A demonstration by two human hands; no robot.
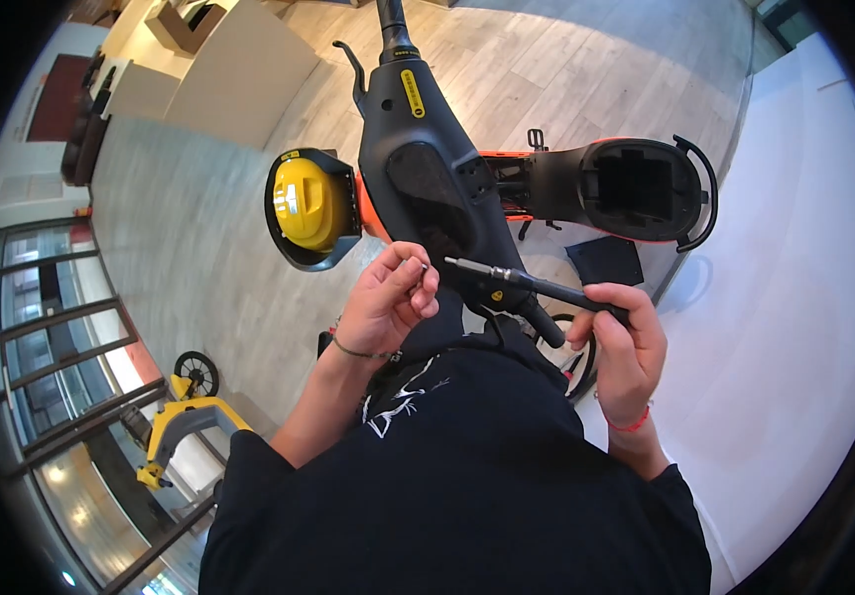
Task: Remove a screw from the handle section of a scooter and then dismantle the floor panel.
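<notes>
My right hand (626,342) is closed around the black handle of a screwdriver (556,290), its metal shaft and bit pointing left toward my other hand. The fingertips of my left hand (388,297) are pinched together on a small metal piece (424,266), too small to name surely. A short gap separates the screwdriver's tip from these fingers. Both hands are above the near side of a scooter's black handlebar cover (467,203), which carries a dark display panel (427,188). The far handlebar grip (393,15) and brake lever (353,74) extend away at the top.
To the left, a yellow helmet (304,203) sits in a black front holder (294,260). The scooter's black rear section (571,188) extends right. Beneath it lies a dark flat panel (606,262). A yellow frame (184,421) stands lower left; a white wall (794,297) rises right.
</notes>
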